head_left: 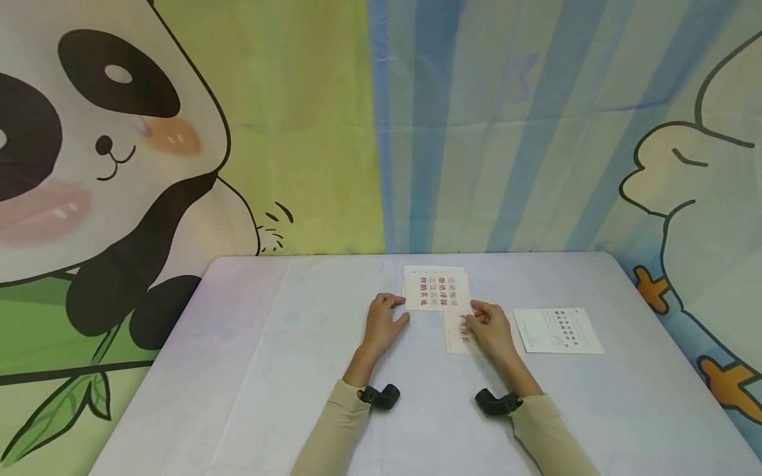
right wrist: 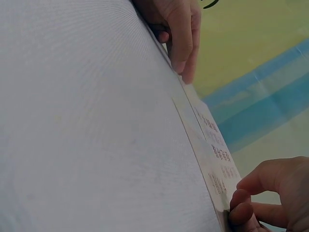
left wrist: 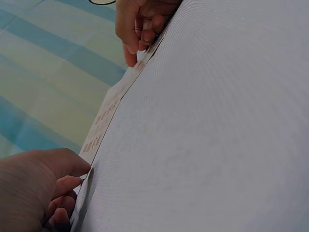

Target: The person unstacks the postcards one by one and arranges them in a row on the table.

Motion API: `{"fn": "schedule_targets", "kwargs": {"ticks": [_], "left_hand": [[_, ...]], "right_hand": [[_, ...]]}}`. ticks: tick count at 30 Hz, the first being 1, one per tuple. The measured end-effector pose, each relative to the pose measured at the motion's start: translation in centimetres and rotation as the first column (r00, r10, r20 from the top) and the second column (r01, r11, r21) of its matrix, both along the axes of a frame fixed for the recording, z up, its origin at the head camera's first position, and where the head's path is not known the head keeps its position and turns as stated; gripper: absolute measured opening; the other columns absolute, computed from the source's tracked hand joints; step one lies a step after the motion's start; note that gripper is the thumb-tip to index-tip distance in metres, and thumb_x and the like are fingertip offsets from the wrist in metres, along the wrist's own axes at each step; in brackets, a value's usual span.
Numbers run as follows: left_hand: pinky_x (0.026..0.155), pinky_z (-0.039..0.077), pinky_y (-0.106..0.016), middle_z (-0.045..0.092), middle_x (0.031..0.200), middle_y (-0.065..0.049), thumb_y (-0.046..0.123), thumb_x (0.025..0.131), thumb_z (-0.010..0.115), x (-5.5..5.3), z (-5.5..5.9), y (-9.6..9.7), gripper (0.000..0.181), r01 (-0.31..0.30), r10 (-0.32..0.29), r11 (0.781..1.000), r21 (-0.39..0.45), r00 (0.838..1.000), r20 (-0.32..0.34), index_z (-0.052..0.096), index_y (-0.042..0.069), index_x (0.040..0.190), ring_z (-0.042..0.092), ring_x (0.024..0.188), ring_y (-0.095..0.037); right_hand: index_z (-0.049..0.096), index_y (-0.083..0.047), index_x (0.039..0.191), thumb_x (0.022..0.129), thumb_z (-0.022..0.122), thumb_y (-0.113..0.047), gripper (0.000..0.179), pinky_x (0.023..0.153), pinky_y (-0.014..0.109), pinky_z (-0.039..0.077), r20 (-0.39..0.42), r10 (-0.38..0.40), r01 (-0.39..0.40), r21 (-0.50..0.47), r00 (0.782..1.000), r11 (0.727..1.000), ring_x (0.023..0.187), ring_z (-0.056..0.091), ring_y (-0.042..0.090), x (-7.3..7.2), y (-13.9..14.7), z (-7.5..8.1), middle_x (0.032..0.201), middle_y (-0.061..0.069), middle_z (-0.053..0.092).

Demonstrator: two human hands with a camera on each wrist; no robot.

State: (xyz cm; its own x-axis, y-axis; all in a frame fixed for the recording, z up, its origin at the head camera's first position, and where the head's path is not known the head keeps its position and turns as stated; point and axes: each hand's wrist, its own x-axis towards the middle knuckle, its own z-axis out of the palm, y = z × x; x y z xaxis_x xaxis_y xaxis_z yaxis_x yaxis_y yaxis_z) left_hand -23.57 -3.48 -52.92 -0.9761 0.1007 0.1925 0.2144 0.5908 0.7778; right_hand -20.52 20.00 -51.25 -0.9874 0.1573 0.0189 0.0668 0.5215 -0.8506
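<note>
A cream card (head_left: 437, 291) with columns of red printed characters lies at the far middle of the table. My left hand (head_left: 382, 324) touches its left edge with the index fingertip, thumb apart from it. A second cream card (head_left: 455, 340) lies nearer me and overlaps the first in the head view; my right hand (head_left: 493, 328) covers part of it. The right index fingertip is right at the first card's near right corner, with the thumb over the nearer card. In the right wrist view the other fingers of the right hand (right wrist: 275, 193) are bent beside the card.
A white card (head_left: 434, 268) peeks out behind the first one. Right of my right hand lies another white card (head_left: 558, 330) with dark print. The pale table (head_left: 286, 370) ends at a cartoon backdrop (head_left: 476, 132). Black wrist cameras (head_left: 381, 396) sit on both cuffs.
</note>
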Motion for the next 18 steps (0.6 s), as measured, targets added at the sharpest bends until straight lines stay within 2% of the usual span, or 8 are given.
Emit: {"fn": "schedule_targets", "kwargs": {"ticks": [10,18], "left_hand": [[0.097,0.042,-0.044,0.054,0.116,-0.012,0.009,0.084,0.071,0.08,0.12,-0.09,0.031,0.002,-0.002,1.000,0.001,1.000,-0.003,0.067,0.002,0.114,0.052,0.109,-0.027],[0.097,0.042,-0.043,0.054,0.116,-0.011,0.009,0.084,0.072,0.06,0.07,-0.05,0.031,0.012,-0.012,1.000,0.004,1.000,-0.010,0.066,0.002,0.114,0.052,0.108,-0.026]], "right_hand": [[0.053,0.009,0.132,0.087,0.058,-0.001,0.047,0.070,0.019,0.038,-0.024,0.012,-0.012,-0.018,1.000,1.000,0.088,0.046,0.020,-0.09,0.20,-0.46,0.106,0.019,0.054],[0.053,0.007,0.133,0.088,0.058,-0.001,0.046,0.067,0.016,0.038,-0.026,0.001,-0.002,-0.053,1.000,0.999,0.085,0.047,0.017,-0.05,0.24,-0.44,0.110,0.020,0.054]]}}
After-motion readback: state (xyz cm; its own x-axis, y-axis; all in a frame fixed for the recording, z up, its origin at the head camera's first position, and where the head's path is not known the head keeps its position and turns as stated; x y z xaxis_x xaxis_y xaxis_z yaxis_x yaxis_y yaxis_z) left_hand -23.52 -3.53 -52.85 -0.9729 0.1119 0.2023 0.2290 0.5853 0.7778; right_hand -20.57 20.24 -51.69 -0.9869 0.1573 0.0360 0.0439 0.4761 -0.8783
